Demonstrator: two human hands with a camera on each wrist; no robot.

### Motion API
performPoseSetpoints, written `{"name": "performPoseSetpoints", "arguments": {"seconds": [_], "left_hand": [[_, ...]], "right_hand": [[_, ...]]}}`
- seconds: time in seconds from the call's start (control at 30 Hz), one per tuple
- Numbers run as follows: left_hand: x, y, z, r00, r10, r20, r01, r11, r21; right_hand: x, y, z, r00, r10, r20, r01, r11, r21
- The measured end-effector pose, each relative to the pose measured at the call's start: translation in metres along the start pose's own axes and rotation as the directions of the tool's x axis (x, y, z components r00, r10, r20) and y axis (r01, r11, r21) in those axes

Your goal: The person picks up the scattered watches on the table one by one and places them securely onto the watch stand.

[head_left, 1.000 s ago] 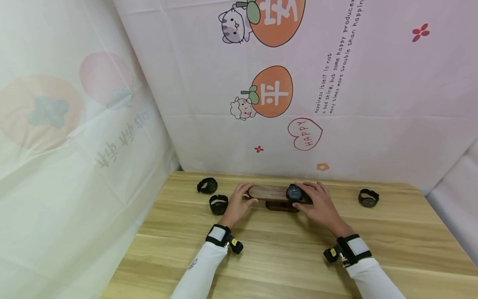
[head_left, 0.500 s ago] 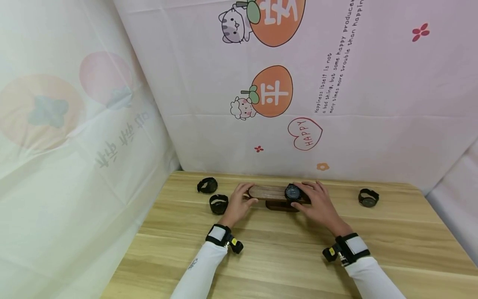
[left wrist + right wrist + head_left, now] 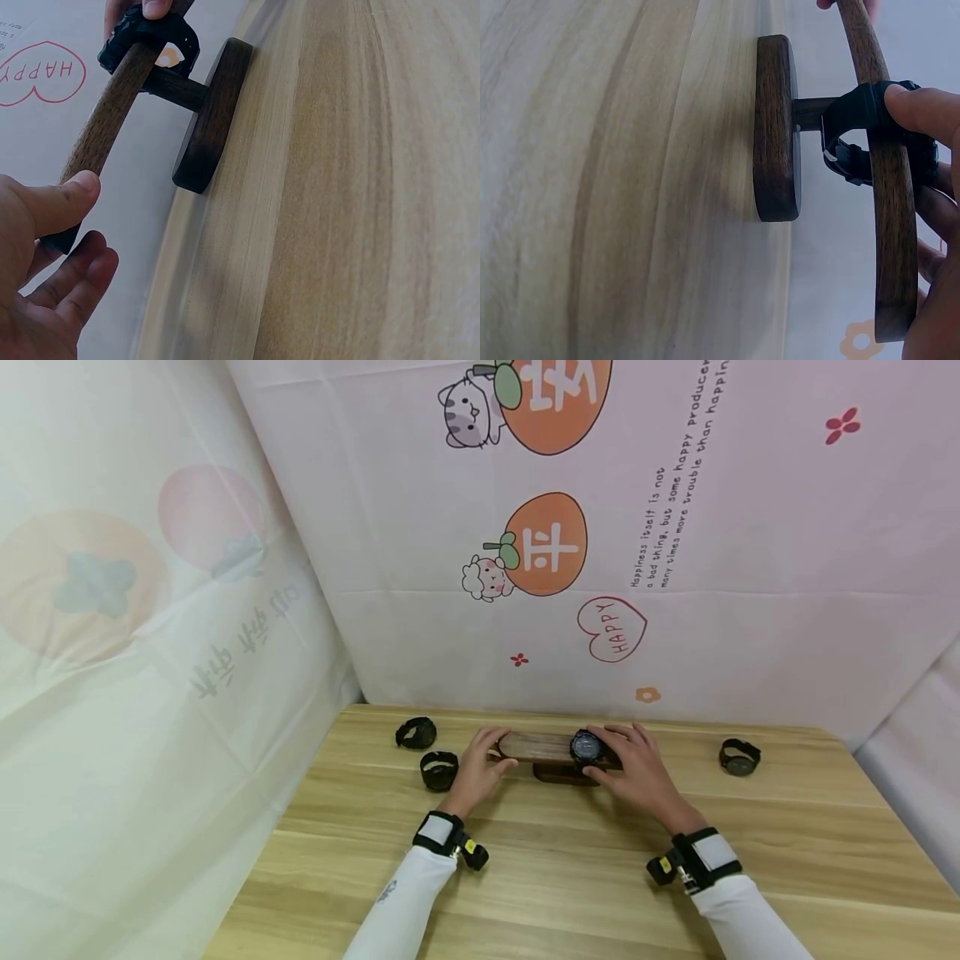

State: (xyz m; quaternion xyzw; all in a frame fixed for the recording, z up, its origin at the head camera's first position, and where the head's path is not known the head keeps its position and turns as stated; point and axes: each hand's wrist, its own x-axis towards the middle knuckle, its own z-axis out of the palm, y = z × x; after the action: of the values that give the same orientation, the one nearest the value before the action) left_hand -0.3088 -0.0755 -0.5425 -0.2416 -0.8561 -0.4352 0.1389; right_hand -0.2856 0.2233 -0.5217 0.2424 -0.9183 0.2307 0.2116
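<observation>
A dark wooden watch stand (image 3: 536,745) stands near the table's back edge, its crossbar held up by a short post on a rounded base (image 3: 775,142). Around the bar, right of its middle, hangs a black wristwatch (image 3: 586,747) with its strap looped beneath. My right hand (image 3: 641,775) pinches the watch, thumb on the strap's near side and fingers behind, as the right wrist view shows. At the bar's left end, my left hand (image 3: 474,778) grips it between thumb and fingers; the left wrist view shows the thumb (image 3: 71,199) on the wood.
Two more black watches lie left of the stand, a farther watch (image 3: 416,732) and a nearer watch (image 3: 439,771). Another black watch (image 3: 739,757) lies at the right. A white printed cloth (image 3: 420,643) rises behind the wooden table (image 3: 555,885).
My right hand and the watch have slid slightly left along the bar. My left hand has stayed on the bar's left end, and the stand has not visibly moved.
</observation>
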Motion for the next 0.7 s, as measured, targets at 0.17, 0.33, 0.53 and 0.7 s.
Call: {"name": "performPoseSetpoints", "arguments": {"seconds": [0.17,0.33,0.53,0.7], "left_hand": [[0.000,0.001,0.000,1.000,-0.005,0.001,0.005,1.000,0.009],[0.000,0.003,0.000,0.999,-0.033,0.017,0.033,0.999,-0.001],[0.000,0.005,0.001,0.994,-0.095,0.046,0.096,0.995,-0.022],[-0.001,0.004,0.001,0.993,-0.108,0.057,0.110,0.993,-0.039]], "right_hand": [[0.000,0.001,0.000,1.000,-0.006,-0.003,0.006,1.000,0.001],[-0.002,0.003,-0.002,1.000,-0.010,0.000,0.010,1.000,0.003],[-0.006,0.004,-0.010,0.999,-0.030,-0.017,0.030,0.999,0.022],[-0.011,0.008,-0.018,0.999,-0.023,-0.037,0.023,1.000,0.005]]}}
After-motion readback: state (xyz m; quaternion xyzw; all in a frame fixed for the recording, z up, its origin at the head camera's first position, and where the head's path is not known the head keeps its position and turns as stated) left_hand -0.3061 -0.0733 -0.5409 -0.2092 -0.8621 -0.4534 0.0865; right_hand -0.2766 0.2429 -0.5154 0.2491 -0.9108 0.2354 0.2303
